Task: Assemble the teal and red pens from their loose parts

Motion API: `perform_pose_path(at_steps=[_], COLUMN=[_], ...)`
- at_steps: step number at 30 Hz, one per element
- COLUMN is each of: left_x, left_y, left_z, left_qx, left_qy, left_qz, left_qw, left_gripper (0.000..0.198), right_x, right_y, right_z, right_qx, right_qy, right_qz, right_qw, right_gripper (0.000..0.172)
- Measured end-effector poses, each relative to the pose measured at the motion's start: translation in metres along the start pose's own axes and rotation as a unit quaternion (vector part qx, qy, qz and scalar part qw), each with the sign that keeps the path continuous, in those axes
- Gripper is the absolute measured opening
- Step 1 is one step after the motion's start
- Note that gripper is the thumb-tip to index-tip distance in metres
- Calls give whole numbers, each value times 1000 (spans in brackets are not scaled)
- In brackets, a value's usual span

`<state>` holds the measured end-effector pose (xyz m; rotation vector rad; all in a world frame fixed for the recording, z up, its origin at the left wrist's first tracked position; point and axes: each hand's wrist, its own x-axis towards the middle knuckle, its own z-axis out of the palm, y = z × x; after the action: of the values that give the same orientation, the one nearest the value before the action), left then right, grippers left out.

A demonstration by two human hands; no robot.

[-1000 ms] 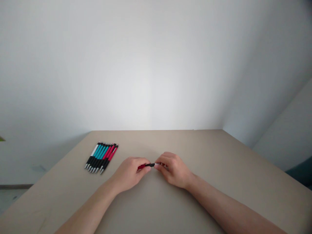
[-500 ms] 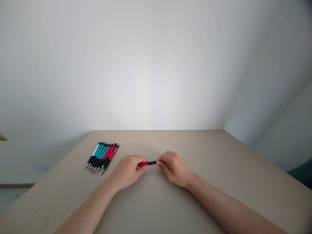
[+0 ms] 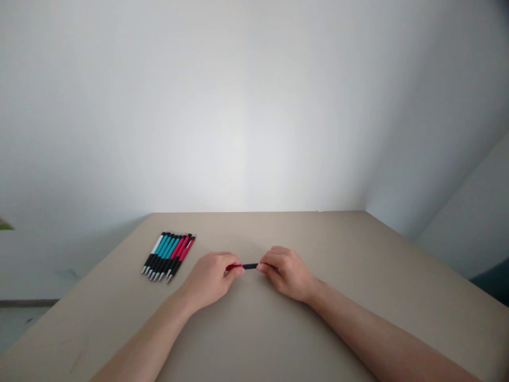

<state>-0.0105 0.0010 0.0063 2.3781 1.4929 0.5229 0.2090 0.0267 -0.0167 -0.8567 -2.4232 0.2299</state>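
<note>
Between my two hands a red pen (image 3: 249, 266) with a black grip lies level, just above or on the tabletop; I cannot tell which. My left hand (image 3: 214, 277) pinches its red barrel and hides part of it. On the black end, the thumb and fingers of my right hand (image 3: 285, 273) are closed, covering the tip. Left of my hands, a slanted row of several pens (image 3: 169, 256) lies side by side on the table, white, teal and red with black grips and silver tips.
The beige tabletop (image 3: 254, 329) reaches back to a pale wall (image 3: 246, 106). Another wall stands to the right. A dark teal object (image 3: 495, 284) shows beyond the table's right edge, and a green corner (image 3: 5, 225) at the far left.
Both hands stay almost in place on the pen. My left fingers now cover more of the red barrel, and the pen has turned slightly. The row of pens is unchanged.
</note>
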Motion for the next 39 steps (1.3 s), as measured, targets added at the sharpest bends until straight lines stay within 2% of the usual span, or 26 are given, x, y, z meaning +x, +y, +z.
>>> perform_pose_path(at_steps=[4,9,17,23,39], left_x=[0,-2,-2,-2,-3], left_y=[-1,1,15,14,14], left_z=[0,-3,-13,-14,-10], left_qx=[3,10,69,97,56], left_qy=[5,4,-4,11,7], left_qz=[-3,2,44,60,31], left_qw=[1000,1000,997,993,998], left_gripper=[21,19,21,24,25], right_x=[-1,-3,-6,-6,-5], right_y=[-1,0,5,2,2], right_z=[0,0,0,-2,-1], right_qx=[-3,4,-22,-36,-35], right_qy=[-7,-18,-25,-22,-27], right_qz=[3,-1,-7,2,7], right_qw=[1000,1000,999,999,999], right_gripper=[29,17,32,40,39])
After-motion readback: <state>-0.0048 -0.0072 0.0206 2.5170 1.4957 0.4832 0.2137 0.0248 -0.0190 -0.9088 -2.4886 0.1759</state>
